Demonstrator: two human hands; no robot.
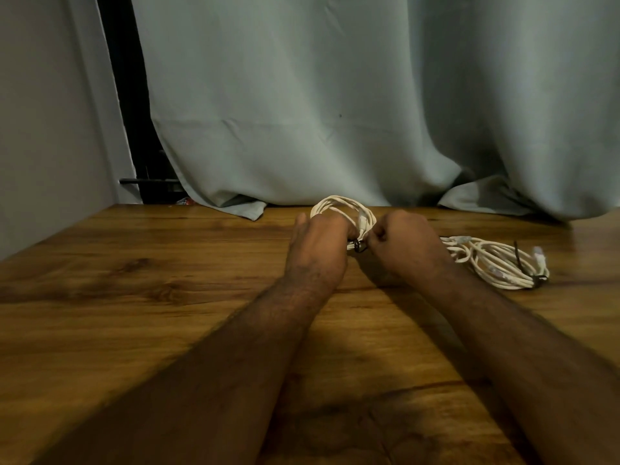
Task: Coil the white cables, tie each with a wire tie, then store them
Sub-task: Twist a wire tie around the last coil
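I'm seeing left hand (pixel 317 241) clamping the coil (pixel 342 209), right hand (pixel 401 243) fingers pinching the tie (pixel 358 246); slack twisting is risking loops springing loose.

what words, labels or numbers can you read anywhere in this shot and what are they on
None can be read.
The held cable coil, the tied cable coil on the table and the black ties show no print.
The small red and white object at the table's far edge may carry print, but it is too small and blurred to read.
The curtain is plain.
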